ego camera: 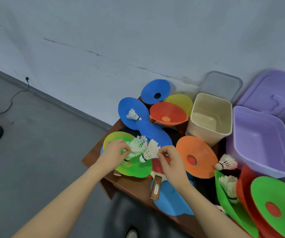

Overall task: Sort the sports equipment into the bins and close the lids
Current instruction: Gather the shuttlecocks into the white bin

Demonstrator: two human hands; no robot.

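The only writing is a white label on the wooden paddle handle (156,189), too small to read. Both forearms reach in from the lower edge over a brown wooden table (134,187) crowded with flat coloured disc cones. The left hand (114,152) curls its fingers round a bunch of white shuttlecocks (137,146) above a green disc cone (136,166); the right hand (171,159) pinches the feather end of a single shuttlecock (149,152) just beside that bunch. Other shuttlecocks lie on a blue disc cone (132,112) and near the orange disc cone (197,156). A cream bin (210,117) and a purple bin (260,143) stand open at the table's right, with a clear lid (221,85) and a purple lid (274,95) leaning on the pale scuffed wall (104,31). The floor (35,143) is grey.
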